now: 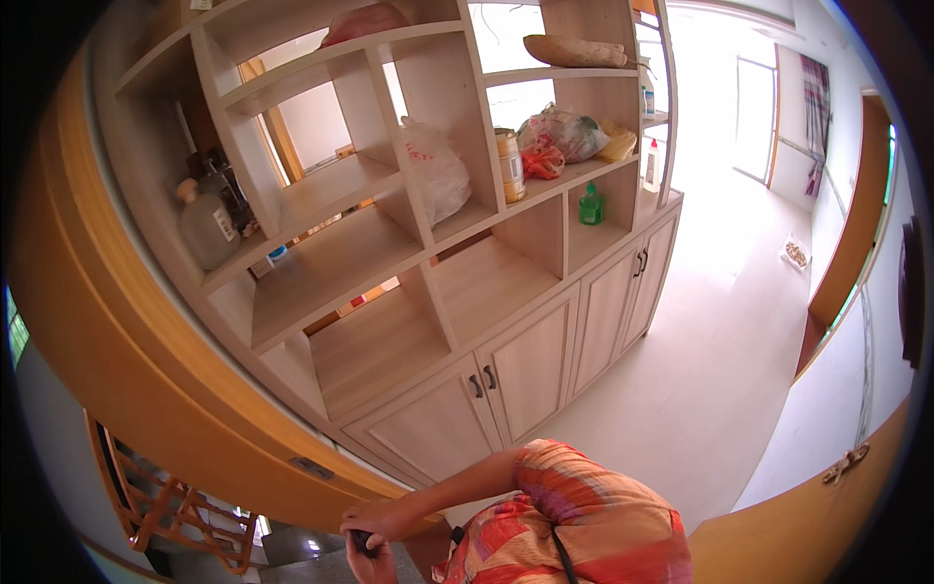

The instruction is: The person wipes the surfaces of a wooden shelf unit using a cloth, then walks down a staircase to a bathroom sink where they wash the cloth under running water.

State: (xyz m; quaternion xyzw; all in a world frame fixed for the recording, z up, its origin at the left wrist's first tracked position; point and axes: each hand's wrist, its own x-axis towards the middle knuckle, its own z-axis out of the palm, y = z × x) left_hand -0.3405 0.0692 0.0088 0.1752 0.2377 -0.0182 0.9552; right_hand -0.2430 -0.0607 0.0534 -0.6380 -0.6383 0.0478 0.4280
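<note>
At the lower edge of the head view, my right hand (376,517) reaches across from an orange-red plaid sleeve (584,482). Just below it, my left hand (371,568) is partly cut off by the picture's edge. Between the two hands sits a small black object (364,544), too covered by fingers to name. The fingers of both hands close around it. The hands are beside a wooden door frame (350,478) with a metal strike plate (311,468).
A wooden shelf unit (503,212) with cabinet doors (533,358) stands ahead, holding bags, bottles and a long gourd (576,52). Wooden railings (191,522) border steps at lower left. An orange-brown door (788,525) with a handle (846,463) is at right. A filled bag (795,253) lies on the floor.
</note>
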